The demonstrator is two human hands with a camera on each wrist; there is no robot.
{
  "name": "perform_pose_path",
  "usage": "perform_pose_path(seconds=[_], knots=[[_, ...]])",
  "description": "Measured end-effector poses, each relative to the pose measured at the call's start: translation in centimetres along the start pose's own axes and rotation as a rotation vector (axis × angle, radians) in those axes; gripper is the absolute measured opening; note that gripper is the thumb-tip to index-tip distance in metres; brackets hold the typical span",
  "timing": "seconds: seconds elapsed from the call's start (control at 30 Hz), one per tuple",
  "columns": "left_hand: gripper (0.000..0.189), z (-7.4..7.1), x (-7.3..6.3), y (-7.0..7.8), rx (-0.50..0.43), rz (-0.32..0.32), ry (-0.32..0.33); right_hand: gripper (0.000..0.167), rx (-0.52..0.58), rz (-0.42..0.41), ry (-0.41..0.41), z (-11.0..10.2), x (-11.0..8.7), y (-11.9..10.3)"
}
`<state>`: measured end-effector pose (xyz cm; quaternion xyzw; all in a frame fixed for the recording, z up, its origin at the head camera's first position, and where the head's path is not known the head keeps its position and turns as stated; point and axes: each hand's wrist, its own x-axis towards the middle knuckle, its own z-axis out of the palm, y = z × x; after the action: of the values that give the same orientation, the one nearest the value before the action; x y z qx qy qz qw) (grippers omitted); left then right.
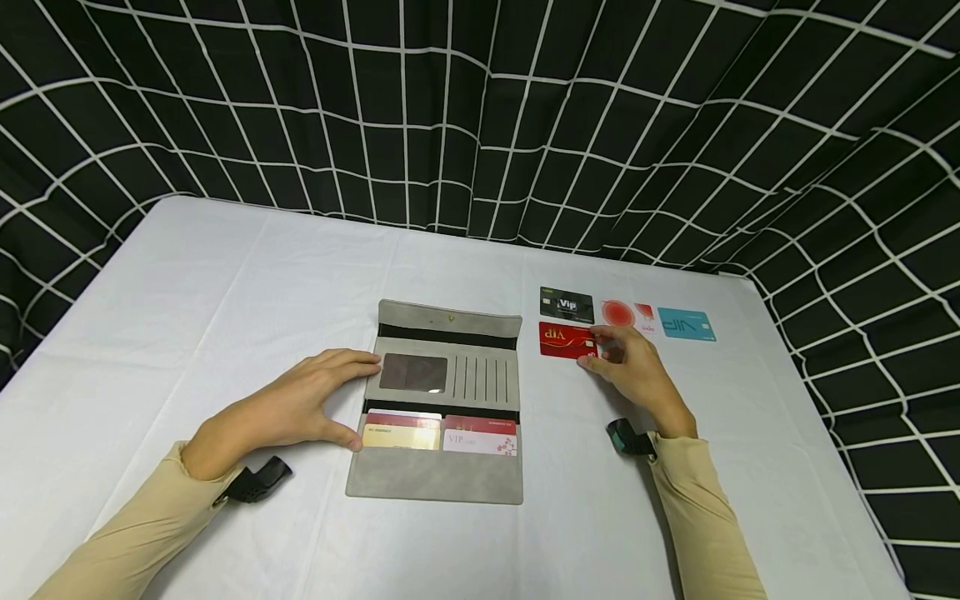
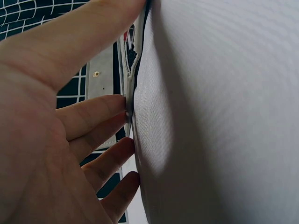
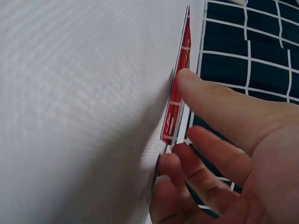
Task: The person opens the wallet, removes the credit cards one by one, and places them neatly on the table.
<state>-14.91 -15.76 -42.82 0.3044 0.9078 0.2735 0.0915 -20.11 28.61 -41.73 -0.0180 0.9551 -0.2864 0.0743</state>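
A grey wallet (image 1: 435,477) lies unfolded on the white table, with a gold card (image 1: 401,437) and a pink-and-red card (image 1: 480,437) in its lower pocket. My left hand (image 1: 300,400) rests at the wallet's left edge, fingers extended and thumb spread near the gold card. To the right of the wallet, my right hand (image 1: 637,371) holds a red VIP card (image 1: 562,340) at its right end, thumb on the lower edge and forefinger at the upper. Thumb contact with the red card (image 3: 175,109) shows in the right wrist view; the far fingertip's contact is unclear.
Above the red card lie a black VIP card (image 1: 566,306), a white card with a red circle (image 1: 618,313) and a blue VIP card (image 1: 686,325). A black curtain with white grid lines (image 1: 420,125) hangs behind the white table (image 1: 247,300).
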Motion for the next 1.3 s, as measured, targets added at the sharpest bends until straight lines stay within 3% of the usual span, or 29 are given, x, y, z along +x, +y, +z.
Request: perform_pose_path(seconds=[0.27, 0.6, 0.83, 1.3], knots=[[0.095, 0.0, 0.0, 0.0, 0.001, 0.001, -0.005, 0.039, -0.071, -0.132, 0.032, 0.3, 0.1, 0.3], [0.095, 0.0, 0.0, 0.0, 0.003, 0.001, 0.001, 0.033, -0.098, -0.094, 0.052, 0.3, -0.1, -0.1], [0.095, 0.1, 0.0, -0.1, -0.003, 0.005, 0.002, 0.038, -0.078, -0.068, 0.028, -0.2, -0.5, -0.7], [0.095, 0.1, 0.0, 0.0, 0.001, -0.002, -0.001, 0.032, -0.015, -0.199, -0.002, -0.5, -1.3, -3.3]])
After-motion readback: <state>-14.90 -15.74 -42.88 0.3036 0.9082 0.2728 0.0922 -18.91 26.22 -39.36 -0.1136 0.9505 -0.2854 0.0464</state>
